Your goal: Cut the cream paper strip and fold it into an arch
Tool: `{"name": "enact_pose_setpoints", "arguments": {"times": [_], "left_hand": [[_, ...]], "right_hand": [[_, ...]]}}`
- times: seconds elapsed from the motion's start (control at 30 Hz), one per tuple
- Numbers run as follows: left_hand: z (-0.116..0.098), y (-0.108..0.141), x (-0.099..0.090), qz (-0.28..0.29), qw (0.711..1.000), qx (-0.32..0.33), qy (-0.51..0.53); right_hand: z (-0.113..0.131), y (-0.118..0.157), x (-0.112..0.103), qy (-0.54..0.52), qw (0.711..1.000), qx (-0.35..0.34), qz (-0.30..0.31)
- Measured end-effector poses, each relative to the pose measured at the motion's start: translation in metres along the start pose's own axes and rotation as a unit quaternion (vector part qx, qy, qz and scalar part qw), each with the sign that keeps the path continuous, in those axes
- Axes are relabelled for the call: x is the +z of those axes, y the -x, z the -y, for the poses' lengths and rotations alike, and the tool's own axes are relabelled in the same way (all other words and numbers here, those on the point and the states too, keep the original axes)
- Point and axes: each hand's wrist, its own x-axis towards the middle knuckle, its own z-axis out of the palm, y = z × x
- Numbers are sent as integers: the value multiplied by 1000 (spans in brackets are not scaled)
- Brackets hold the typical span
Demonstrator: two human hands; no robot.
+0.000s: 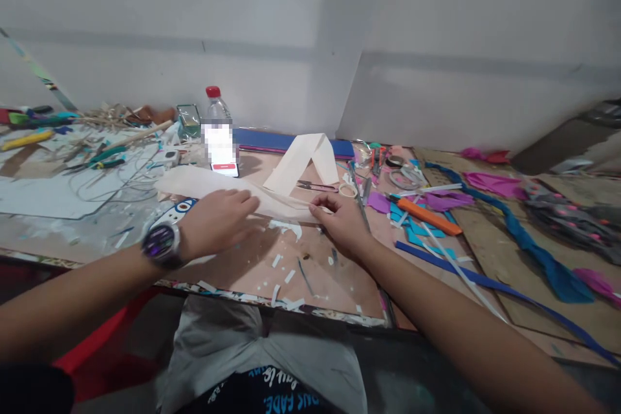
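A long cream strip of paper or thin cloth (204, 182) lies across the middle of the table. My left hand (218, 220), with a watch on its wrist, rests flat over the strip, fingers stretched out towards the right. At the strip's right end, my right hand (337, 217) pinches the edge between thumb and fingers. Behind the hands, a folded part of cream material (295, 158) stands up in a peak, its lower left side meeting the strip. Small scissors (315, 186) lie beneath that peak.
A lit phone (223, 149) leans before a red-capped bottle (214, 100). Pliers and wire (104, 158) lie left. To the right are an orange cutter (429, 216), tape rolls (406, 177), pink and blue scraps and a long blue strip (514, 291). White snippets dot the front.
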Motion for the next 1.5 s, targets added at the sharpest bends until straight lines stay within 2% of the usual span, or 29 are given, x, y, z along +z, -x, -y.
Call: {"name": "enact_pose_setpoints", "arguments": {"times": [0.1,0.17,0.23,0.3,0.37,0.47,0.5,0.57,0.63,0.7,0.8,0.83,0.9,1.0,1.07,1.17,1.27,1.37,1.5], "left_hand": [[13,51,5,44,993,-105,-10],[21,73,14,62,990,-121,29],[27,85,20,68,987,-133,64],[31,90,19,40,985,-132,100],[39,93,10,-17,981,-150,121],[60,94,-6,-76,960,-254,91],[69,94,-9,-66,954,-286,65],[87,95,-9,-22,949,-311,40],[100,94,-3,16,955,-293,41],[102,92,1,-2,966,-258,26],[83,74,-2,-87,966,-242,-9],[72,63,-5,-115,970,-212,0],[46,32,-10,-148,983,-99,36],[8,-27,-12,-122,985,84,83],[-9,-64,-7,-80,981,141,111],[-19,-99,2,20,974,166,151],[-14,-110,8,80,967,150,190],[-6,-110,13,109,960,127,223],[3,-110,20,111,955,122,245]], "right_hand": [[2,0,0,10,1000,-7,1],[4,0,0,10,1000,-6,3],[4,-1,0,-17,1000,4,-11],[3,-4,0,-55,997,20,-40],[0,-7,-1,-75,994,36,-66],[-5,-10,0,-84,992,49,-77],[-6,-11,0,-85,992,50,-76],[-7,-11,1,-82,993,46,-77],[-6,-10,2,-79,993,38,-75],[-4,-9,2,-78,995,28,-63],[-1,-7,3,-58,997,4,-41],[-1,-6,3,-45,998,-5,-35],[0,-5,4,-27,999,-15,-22],[0,-4,6,-24,1000,-11,9],[-2,-3,7,-29,999,-11,30],[-7,-2,7,-32,998,-18,48],[-13,-1,8,-23,998,-9,54],[-15,0,7,-13,998,4,62],[-15,-1,7,11,997,14,74]]}}
